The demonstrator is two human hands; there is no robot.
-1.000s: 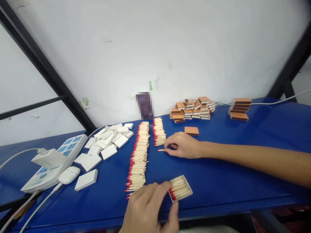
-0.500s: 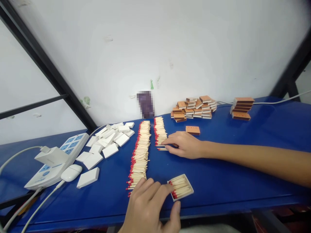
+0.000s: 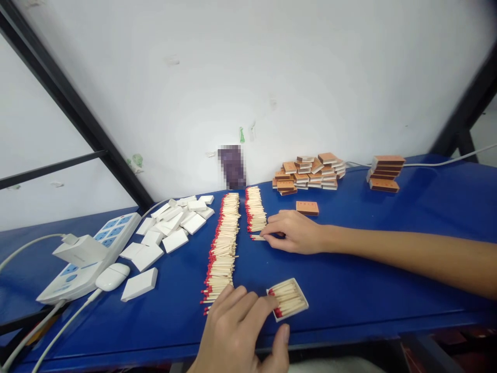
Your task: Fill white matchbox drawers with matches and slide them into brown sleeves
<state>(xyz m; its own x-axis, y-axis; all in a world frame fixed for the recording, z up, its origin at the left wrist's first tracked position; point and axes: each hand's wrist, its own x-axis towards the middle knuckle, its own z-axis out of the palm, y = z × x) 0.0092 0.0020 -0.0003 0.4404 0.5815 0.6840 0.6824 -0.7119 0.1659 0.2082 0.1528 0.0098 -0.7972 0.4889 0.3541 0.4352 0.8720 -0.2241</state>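
My right hand (image 3: 293, 232) pinches the stick ends of a few red-headed matches (image 3: 257, 238), thumb and index finger closed together. They lie at the near end of a short row of matches (image 3: 255, 207). Lower down, my left hand (image 3: 243, 329) rests its index fingertip at the left edge of a small white matchbox tray (image 3: 297, 312). Its thumb stays apart, below the tray. Inside the tray lie several matches (image 3: 288, 299), heads to the left. A longer row of matches (image 3: 223, 248) stretches away beyond my left hand, which hides its near end.
White matchbox trays (image 3: 174, 223) lie heaped at the left, beside a power strip (image 3: 116, 228) with chargers and cables. Orange matchboxes (image 3: 310, 173) are piled by the wall, with one single matchbox (image 3: 307, 208) in front and another stack (image 3: 385, 173) farther right.
The fingertips of my right hand have closed on matches at the near end of the short row, a little to the right of before. My left hand has barely moved.
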